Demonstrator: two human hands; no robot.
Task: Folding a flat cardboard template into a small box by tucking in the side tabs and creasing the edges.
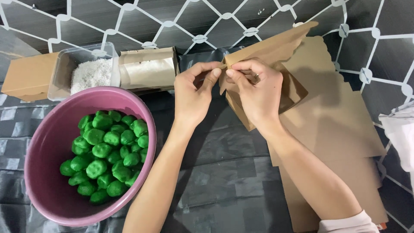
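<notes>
Dark patterned table (224, 172), upper centre: a brown cardboard box (293, 92) is being folded.
Both grips are pinched shut on its flap, left hand (194, 97) and right hand (256, 92); the corner is best creased squarely, with even pressure.

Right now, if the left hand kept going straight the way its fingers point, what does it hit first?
The left hand points up and right, its fingertips already on the brown box that both hands are folding. So the box flap comes first; the right hand sits just behind, though depth is hard to judge.

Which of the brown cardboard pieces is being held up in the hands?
The half-folded brown cardboard box, pinched by both hands; the other brown cardboard sheets lie flat beneath it.
</notes>
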